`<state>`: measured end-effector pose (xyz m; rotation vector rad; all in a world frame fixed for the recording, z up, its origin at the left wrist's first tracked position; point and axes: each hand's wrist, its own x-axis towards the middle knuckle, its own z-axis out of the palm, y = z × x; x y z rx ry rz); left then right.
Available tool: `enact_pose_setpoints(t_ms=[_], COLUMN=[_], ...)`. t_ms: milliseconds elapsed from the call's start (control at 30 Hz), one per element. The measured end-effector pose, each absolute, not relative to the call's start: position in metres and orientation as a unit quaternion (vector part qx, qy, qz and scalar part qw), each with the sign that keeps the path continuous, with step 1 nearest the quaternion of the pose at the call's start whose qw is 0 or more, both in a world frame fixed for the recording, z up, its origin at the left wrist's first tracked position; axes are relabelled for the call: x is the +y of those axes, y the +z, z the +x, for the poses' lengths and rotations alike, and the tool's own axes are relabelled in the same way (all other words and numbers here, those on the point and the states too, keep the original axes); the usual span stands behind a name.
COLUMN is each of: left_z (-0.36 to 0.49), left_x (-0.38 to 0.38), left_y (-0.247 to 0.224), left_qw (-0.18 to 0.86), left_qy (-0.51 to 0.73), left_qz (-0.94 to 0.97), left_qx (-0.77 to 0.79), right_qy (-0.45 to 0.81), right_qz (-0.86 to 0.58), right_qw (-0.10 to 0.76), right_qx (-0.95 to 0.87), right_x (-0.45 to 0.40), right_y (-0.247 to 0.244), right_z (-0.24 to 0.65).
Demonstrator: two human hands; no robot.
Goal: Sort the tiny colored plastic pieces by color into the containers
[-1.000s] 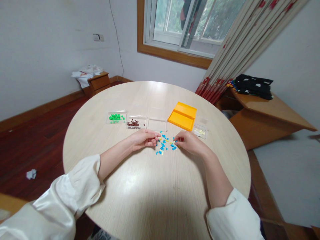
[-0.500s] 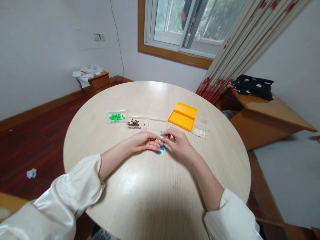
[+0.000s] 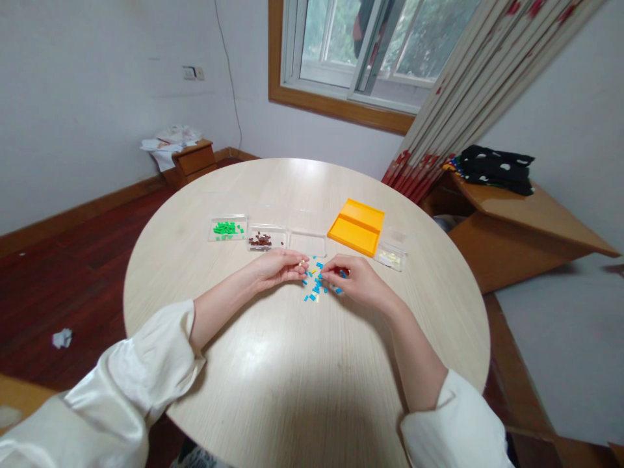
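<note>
Small blue pieces [image 3: 317, 284], with a few yellow ones among them, lie scattered on the table between my two hands. My left hand [image 3: 280, 268] is just left of the pile, palm partly turned up, its curled fingers closed on small pale yellow pieces [image 3: 302, 262]. From the right, my right hand [image 3: 353, 276] reaches down to the pile with thumb and fingertips pinched together. Whatever is between those fingertips is too small to make out. A clear plastic tray [image 3: 307, 243] stands just beyond the pile, and no pieces show in it.
Clear trays hold green pieces [image 3: 227, 228], dark brown pieces [image 3: 260, 241] and pale yellow pieces [image 3: 390, 258]. An open orange-yellow case [image 3: 355, 227] lies between the trays on the right. Everything stands on a round wooden table [image 3: 263, 383].
My hands have moved apart: the left went slightly left and up, the right back to the right and down to the pile. More of the blue pieces shows between them.
</note>
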<state>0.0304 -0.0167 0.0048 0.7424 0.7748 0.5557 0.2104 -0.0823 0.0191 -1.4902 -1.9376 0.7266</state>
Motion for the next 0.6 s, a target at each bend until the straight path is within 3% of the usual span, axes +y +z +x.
enact_pose_setpoints(t_ms=[100, 300, 433, 600], left_z=[0.031, 0.028, 0.028, 0.032], left_x=[-0.012, -0.009, -0.016, -0.025], left_y=[0.006, 0.015, 0.024, 0.021], left_qw=[0.811, 0.778, 0.758, 0.755], left_qy=[0.299, 0.403, 0.441, 0.419], left_qz=[0.322, 0.303, 0.333, 0.379], left_qx=[0.387, 0.375, 0.347, 0.332], right_qy=[0.338, 0.592, 0.699, 0.734], right_qz=[-0.573, -0.523, -0.442, -0.377], right_qw=[0.31, 0.527, 0.547, 0.562], right_qx=[-0.679, -0.314, -0.13, -0.054], right_x=[-0.08, -0.074, -0.074, -0.075], right_y=[0.016, 0.012, 0.01, 0.006], right_z=[0.207, 0.179, 0.162, 0.149])
